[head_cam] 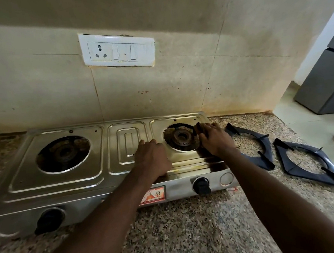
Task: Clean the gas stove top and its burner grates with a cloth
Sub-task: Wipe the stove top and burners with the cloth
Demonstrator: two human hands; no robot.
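My right hand [214, 138] fingers clamp a small dark cloth [200, 128], soft, light. Left hand [152, 158], fingers loosely together, braces the slick stove [54, 179]. Grates [308, 163] on the desk look stiff; grip their rims.

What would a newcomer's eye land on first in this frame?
Probably the two hands on the steel gas stove: the left hand flat at its middle, the right hand holding something dark beside the right burner. Next, the two black burner grates lying off the stove on the granite counter, to its right.
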